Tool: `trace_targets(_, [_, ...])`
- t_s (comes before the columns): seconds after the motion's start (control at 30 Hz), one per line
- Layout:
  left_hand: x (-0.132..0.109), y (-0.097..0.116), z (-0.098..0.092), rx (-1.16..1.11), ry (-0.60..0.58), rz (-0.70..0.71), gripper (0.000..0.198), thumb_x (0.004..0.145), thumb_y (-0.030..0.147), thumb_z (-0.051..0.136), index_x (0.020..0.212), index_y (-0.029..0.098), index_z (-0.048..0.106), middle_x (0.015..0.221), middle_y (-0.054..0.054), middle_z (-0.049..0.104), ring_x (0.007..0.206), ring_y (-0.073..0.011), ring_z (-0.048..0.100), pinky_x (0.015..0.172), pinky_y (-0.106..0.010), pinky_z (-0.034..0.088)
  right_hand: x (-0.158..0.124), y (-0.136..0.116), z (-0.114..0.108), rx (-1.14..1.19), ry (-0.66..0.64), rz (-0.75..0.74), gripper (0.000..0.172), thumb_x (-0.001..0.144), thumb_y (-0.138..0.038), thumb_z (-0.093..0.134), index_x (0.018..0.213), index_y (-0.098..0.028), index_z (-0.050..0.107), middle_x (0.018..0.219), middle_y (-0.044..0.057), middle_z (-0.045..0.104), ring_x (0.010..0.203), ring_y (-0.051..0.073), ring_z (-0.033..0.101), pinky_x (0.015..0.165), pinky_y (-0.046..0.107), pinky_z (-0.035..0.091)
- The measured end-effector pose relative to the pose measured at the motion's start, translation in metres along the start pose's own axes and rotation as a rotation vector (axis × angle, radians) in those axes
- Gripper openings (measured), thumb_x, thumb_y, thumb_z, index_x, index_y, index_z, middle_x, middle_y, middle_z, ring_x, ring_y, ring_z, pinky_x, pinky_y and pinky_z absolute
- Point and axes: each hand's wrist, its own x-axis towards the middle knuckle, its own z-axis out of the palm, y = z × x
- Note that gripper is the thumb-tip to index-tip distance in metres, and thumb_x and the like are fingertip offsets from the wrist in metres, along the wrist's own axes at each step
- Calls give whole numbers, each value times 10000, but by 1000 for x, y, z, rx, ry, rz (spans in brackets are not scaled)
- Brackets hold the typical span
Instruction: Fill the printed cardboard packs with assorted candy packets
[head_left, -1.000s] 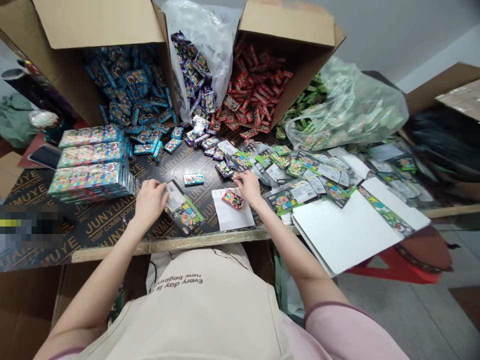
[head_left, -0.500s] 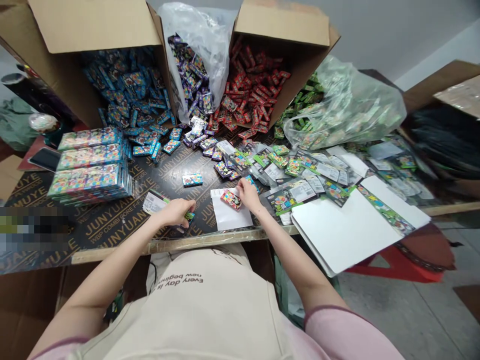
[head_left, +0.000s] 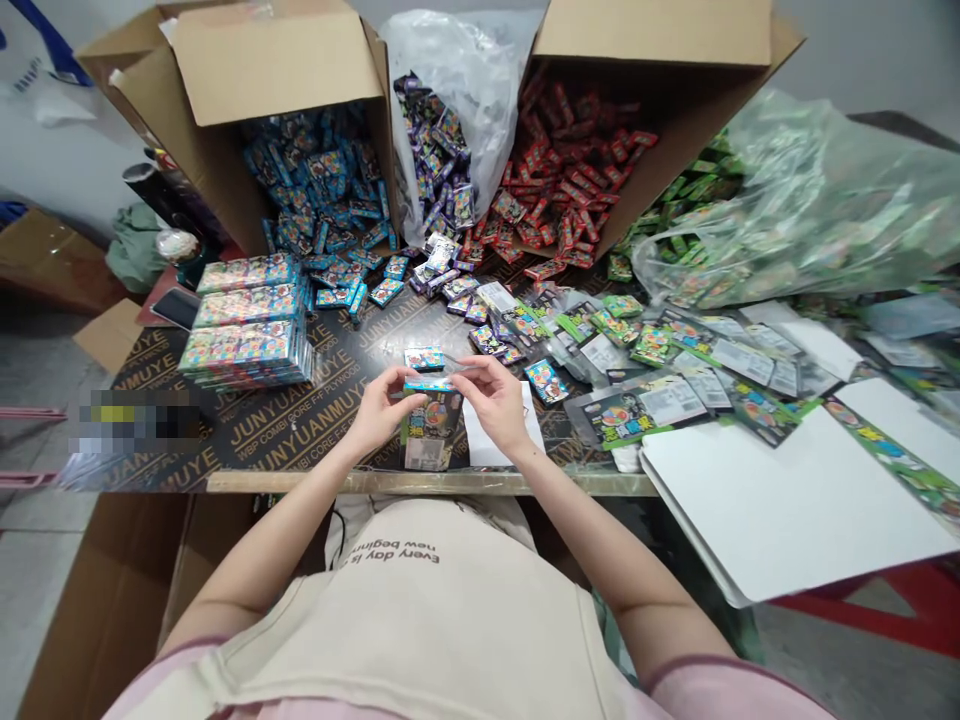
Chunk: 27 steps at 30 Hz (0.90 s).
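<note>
A printed plastic pouch [head_left: 430, 432] hangs between my two hands near the table's front edge. My left hand [head_left: 386, 405] pinches its upper left side, while my right hand [head_left: 495, 405] grips the upper right corner. A small blue pack [head_left: 426, 383] shows at the pouch's mouth between my fingers; how far it sits inside is hard to tell. Behind it lies another blue pack [head_left: 424, 358]. Under my right wrist is a white paper [head_left: 487, 443], partly covered by that hand. One more blue pack [head_left: 546, 381] rests to the right of my right hand.
Tilted cartons hold blue packs [head_left: 322, 170] and red packs [head_left: 570, 190], with a bag of purple packs [head_left: 435, 150] between. Wrapped multipacks [head_left: 244, 330] are stacked at left. Printed pouches [head_left: 645, 405] and a white card stack [head_left: 795, 490] lie at right, near green packs [head_left: 694, 190].
My left hand has lifted the pouch from the left and brought it to the middle. My right hand has left the paper and joined it. The red pack on the paper is out of sight.
</note>
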Motion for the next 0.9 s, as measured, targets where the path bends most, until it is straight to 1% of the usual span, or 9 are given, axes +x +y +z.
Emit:
trace_targets(0.13, [0, 7, -7, 59, 30, -4, 247, 735, 377, 727, 834, 153, 695, 807, -46, 679, 740, -168, 612, 654, -259, 481, -1, -2, 0, -8, -28, 15, 307, 757, -365, 721, 1010, -226, 615, 794, 4, 708, 742, 167, 678, 697, 303, 537])
trace_targets(0.27, [5, 17, -14, 72, 3, -11, 222, 712, 348, 751, 799, 146, 720, 752, -52, 703, 667, -172, 637, 635, -275, 511, -3, -5, -2, -80, -59, -29, 286, 778, -355, 702, 1022, -235, 614, 801, 1, 712, 721, 166, 678, 693, 314, 552])
trace_targets(0.33, [5, 23, -16, 160, -24, 58, 168, 741, 315, 726, 768, 149, 719, 725, -51, 698, 652, -166, 636, 605, -260, 504, -5, -6, -2, -135, -73, -81, 266, 796, -356, 686, 1024, -241, 615, 821, 5, 712, 723, 166, 680, 696, 320, 560])
trace_targets(0.43, [3, 32, -18, 354, -88, 269, 128, 793, 267, 675, 735, 158, 707, 731, -54, 696, 670, -158, 639, 613, -252, 498, -7, -6, -5, -246, -83, -203, 200, 829, -343, 652, 1003, -247, 626, 860, 18, 711, 749, 172, 686, 721, 334, 570])
trace_targets(0.53, [0, 34, -21, 480, -152, 464, 99, 824, 235, 655, 772, 160, 693, 802, -62, 702, 714, -151, 648, 663, -251, 504, -10, -2, -9, -330, -89, -321, 148, 853, -311, 628, 989, -253, 636, 888, 29, 718, 787, 187, 699, 767, 359, 574])
trace_targets(0.6, [-2, 32, -22, 540, -170, 517, 113, 855, 211, 621, 776, 158, 681, 813, -62, 691, 708, -141, 640, 652, -240, 493, -12, 2, -11, -367, -120, -402, 129, 865, -278, 610, 989, -261, 643, 927, 36, 729, 839, 197, 705, 812, 377, 570])
trace_targets(0.7, [-3, 28, -22, 650, -185, 513, 143, 893, 197, 561, 829, 162, 685, 802, -56, 661, 706, -141, 617, 648, -243, 478, -15, 8, -15, -437, -191, -499, 136, 876, -249, 580, 985, -270, 659, 983, 45, 736, 942, 212, 696, 858, 399, 561])
trace_targets(0.8, [-4, 24, -20, 728, -202, 515, 210, 922, 205, 505, 1005, 201, 698, 841, -54, 626, 733, -144, 595, 646, -244, 468, -15, 3, -19, -467, -234, -475, 149, 881, -278, 570, 998, -268, 661, 990, 54, 734, 961, 225, 686, 867, 419, 549])
trace_targets(0.9, [-6, 19, -18, 718, -187, 556, 249, 925, 190, 488, 1040, 229, 706, 854, -54, 605, 728, -135, 579, 627, -234, 459, -6, -16, -20, -414, -173, -364, 155, 881, -322, 582, 1008, -258, 645, 940, 49, 716, 888, 210, 674, 840, 403, 532])
